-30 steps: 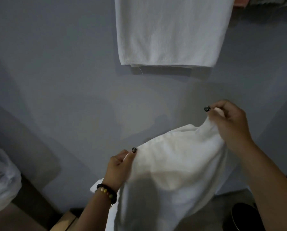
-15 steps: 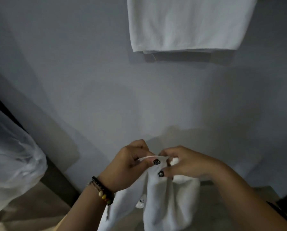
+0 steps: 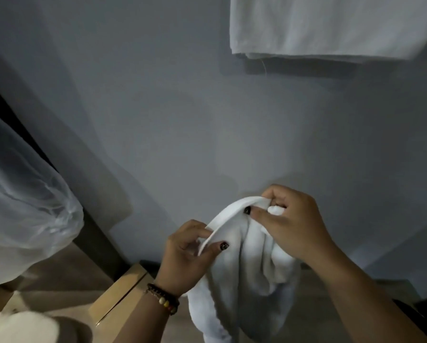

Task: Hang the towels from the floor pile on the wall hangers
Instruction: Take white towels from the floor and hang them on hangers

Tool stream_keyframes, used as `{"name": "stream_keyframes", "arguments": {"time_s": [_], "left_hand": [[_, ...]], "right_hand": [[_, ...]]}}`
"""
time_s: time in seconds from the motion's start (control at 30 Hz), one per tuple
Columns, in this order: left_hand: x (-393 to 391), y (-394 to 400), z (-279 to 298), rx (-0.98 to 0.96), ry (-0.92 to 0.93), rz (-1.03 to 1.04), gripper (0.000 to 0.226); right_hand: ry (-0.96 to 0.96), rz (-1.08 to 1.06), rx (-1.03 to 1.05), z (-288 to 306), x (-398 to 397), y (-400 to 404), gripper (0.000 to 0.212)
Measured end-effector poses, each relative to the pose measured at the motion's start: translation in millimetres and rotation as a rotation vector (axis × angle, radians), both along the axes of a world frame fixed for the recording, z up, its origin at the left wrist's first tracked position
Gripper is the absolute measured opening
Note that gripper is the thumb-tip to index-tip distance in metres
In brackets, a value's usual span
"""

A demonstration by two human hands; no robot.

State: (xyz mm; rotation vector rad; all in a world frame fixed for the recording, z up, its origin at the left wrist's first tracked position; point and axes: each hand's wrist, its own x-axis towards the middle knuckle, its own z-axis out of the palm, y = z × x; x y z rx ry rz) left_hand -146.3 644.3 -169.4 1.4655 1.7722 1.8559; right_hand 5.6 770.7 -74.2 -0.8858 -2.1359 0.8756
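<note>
Head view: left hand (image 3: pixel 187 253) and right hand (image 3: pixel 289 226) both pinch white towel (image 3: pixel 244 280) hem, likely finding an edge to hang.

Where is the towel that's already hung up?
In the head view, the hung white towel is top right against the grey wall, above the right hand.

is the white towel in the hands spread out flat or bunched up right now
Bunched up. The held towel hangs in loose folds below both hands; the left hand and right hand pinch its top edge close together, not stretched apart.
</note>
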Motion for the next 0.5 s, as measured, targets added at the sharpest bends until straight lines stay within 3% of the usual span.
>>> {"name": "stream_keyframes", "arguments": {"time_s": [0.2, 0.3, 0.43, 0.5], "left_hand": [[-6.2, -2.2, -53.7, -0.345, -0.038, -0.087, 0.021], [-4.1, 4.3, -70.8, -0.471, -0.074, -0.091, 0.012], [-8.5, 14.9, -77.2, -0.519, -0.05, -0.054, 0.042], [-15.0, 16.1, -75.0, -0.478, -0.083, 0.003, 0.04]], "right_hand": [[0.038, -0.136, 0.077, 21.7, 11.2, 21.0, 0.021], [0.063, -0.172, 0.075, 29.3, 18.0, 30.0, 0.02], [0.079, -0.251, 0.08, 30.8, 24.3, 43.9, 0.019], [0.091, -0.311, 0.071, 28.0, 26.9, 52.5, 0.021]]}}
